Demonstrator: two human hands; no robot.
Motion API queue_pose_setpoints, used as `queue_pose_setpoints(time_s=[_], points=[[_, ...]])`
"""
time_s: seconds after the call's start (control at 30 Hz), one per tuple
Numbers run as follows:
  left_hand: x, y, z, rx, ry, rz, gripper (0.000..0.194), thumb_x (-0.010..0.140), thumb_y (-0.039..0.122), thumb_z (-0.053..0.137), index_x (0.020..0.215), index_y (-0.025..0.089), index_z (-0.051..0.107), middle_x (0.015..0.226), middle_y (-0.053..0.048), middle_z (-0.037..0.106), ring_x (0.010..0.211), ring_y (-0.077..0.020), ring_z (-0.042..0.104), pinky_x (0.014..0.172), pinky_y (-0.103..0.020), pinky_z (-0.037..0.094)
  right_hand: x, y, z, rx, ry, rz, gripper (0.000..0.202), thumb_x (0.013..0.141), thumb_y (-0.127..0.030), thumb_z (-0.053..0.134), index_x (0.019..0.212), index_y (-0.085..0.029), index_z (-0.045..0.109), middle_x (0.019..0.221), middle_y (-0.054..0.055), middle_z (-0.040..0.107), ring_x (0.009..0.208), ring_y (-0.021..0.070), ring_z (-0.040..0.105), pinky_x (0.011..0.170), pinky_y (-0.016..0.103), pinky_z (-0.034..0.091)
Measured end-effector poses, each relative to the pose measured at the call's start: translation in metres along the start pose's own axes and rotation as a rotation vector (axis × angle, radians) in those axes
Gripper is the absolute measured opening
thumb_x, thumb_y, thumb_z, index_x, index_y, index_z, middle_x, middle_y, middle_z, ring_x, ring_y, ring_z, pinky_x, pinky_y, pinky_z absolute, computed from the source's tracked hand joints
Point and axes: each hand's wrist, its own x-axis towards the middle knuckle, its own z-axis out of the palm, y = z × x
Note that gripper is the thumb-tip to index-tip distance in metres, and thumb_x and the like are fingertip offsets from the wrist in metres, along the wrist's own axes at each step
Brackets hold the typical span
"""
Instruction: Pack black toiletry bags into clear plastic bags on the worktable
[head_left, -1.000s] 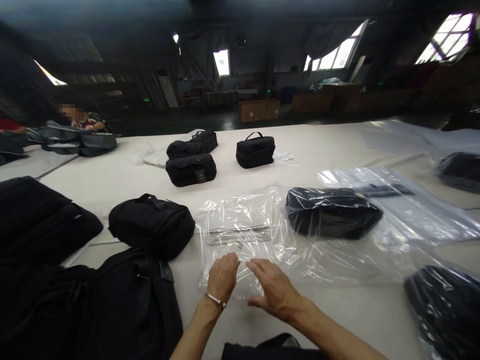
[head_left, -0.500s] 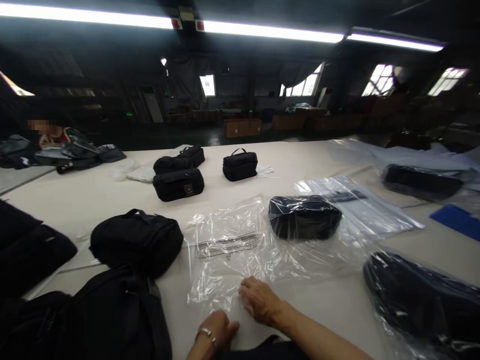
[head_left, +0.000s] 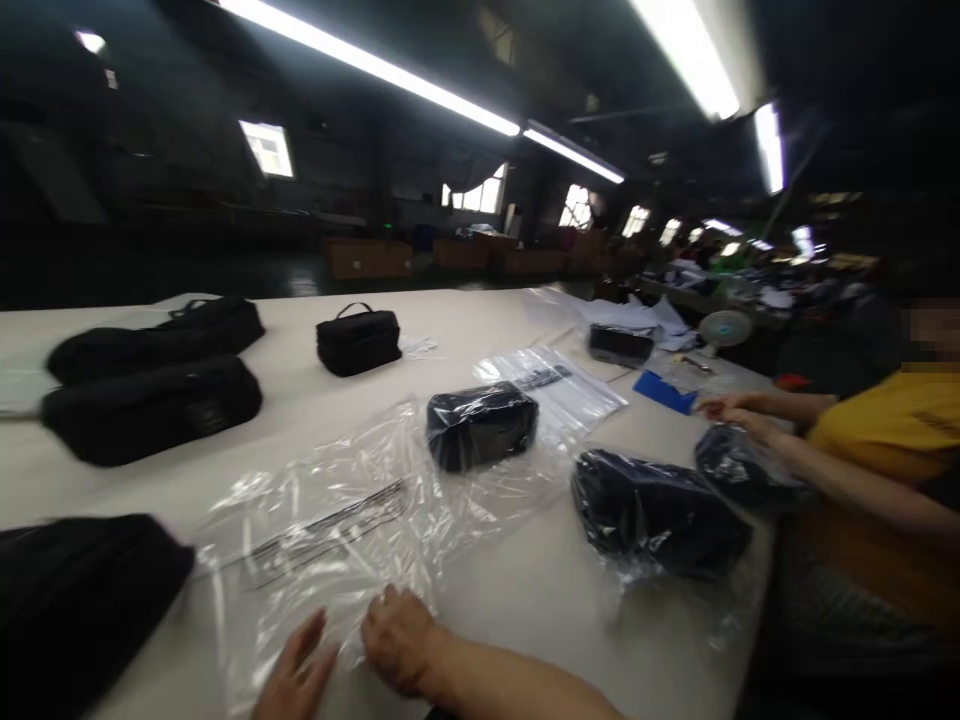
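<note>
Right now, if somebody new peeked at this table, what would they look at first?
Probably the big crinkly clear plastic bag spread flat at the near edge, with the person's left hand and right hand resting on it. Next come the shiny wrapped black bags, one in the middle and one further right. At the far right, a co-worker in yellow handles another.

dim hall | ceiling strip lights (head_left: pixel 390 75) flare | glare on plastic bag (head_left: pixel 330 520) | motion blur, edges stretched

Your hands (head_left: pixel 397 640) are bare, without gloves. Your right forearm (head_left: pixel 510 685) shows no sleeve. No ring is visible.
</note>
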Motion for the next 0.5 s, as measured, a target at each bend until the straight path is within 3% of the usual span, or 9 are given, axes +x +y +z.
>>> queue_pose_setpoints(time_s=[0.07,0.13,0.2,0.27,0.4,0.43,0.5], points=[[-0.017,0.009,-0.008,0.267,-0.012,0.078,0.055,0.074,0.037,0.053,0.127,0.022,0.059,0.137,-0.009,0.058,0.131,-0.0314,0.049,0.111,-0.049,0.041,-0.002,0.0,-0.004,0.045,0.009,0.02,0.013,0.081,-0.012,0.056,0.089,-0.008,0.066,0.091,0.017,0.067,0.085,0.0296,0.063,0.062,0.039,0.055],[-0.025,0.02,-0.014,0.514,-0.086,0.092,0.057,0.072,0.024,0.056,0.128,0.021,0.058,0.14,-0.01,0.055,0.133,-0.0301,0.046,0.11,-0.048,0.04,0.0,0.005,-0.003,0.103,0.024,0.033,0.016,0.08,-0.006,0.054,0.089,-0.007,0.066,0.09,0.018,0.068,0.086,0.0299,0.063,0.066,0.04,0.054],[-0.024,0.03,-0.02,0.652,-0.105,0.095,0.045,0.078,0.017,0.052,0.121,0.024,0.062,0.132,-0.008,0.061,0.125,-0.0274,0.053,0.102,-0.045,0.046,0.0,0.012,0.0,0.16,0.039,0.065,0.017,0.075,-0.003,0.056,0.087,-0.008,0.066,0.089,0.016,0.068,0.085,0.0282,0.063,0.069,0.037,0.052],[-0.02,0.041,-0.026,0.695,-0.025,0.134,0.035,0.083,0.013,0.047,0.111,0.024,0.065,0.12,-0.008,0.066,0.113,-0.0264,0.06,0.092,-0.042,0.049,-0.003,0.018,0.001,0.212,0.058,0.11,0.017,0.073,-0.002,0.057,0.085,-0.012,0.065,0.088,0.013,0.068,0.083,0.0252,0.063,0.069,0.033,0.049],[-0.019,0.07,-0.03,0.483,0.185,0.257,0.023,0.091,0.025,0.048,0.102,0.021,0.067,0.104,-0.01,0.07,0.102,-0.0265,0.063,0.09,-0.04,0.047,-0.01,0.025,-0.006,0.32,0.106,0.224,0.015,0.081,-0.005,0.056,0.077,-0.017,0.063,0.08,0.005,0.068,0.076,0.0188,0.062,0.065,0.026,0.042],[-0.02,0.078,-0.029,0.38,0.157,0.232,0.025,0.093,0.033,0.046,0.093,0.021,0.068,0.095,-0.009,0.07,0.094,-0.0251,0.064,0.088,-0.038,0.047,-0.01,0.026,-0.009,0.351,0.125,0.264,0.014,0.083,-0.006,0.057,0.075,-0.018,0.062,0.078,0.004,0.068,0.075,0.0179,0.062,0.065,0.026,0.041],[-0.024,0.091,-0.023,0.12,-0.043,-0.004,0.042,0.092,0.051,0.043,0.071,0.021,0.064,0.069,-0.007,0.066,0.069,-0.0218,0.062,0.072,-0.035,0.048,-0.007,0.027,-0.016,0.416,0.172,0.352,0.012,0.083,-0.01,0.062,0.075,-0.018,0.059,0.079,0.003,0.066,0.074,0.0168,0.06,0.066,0.025,0.039]])
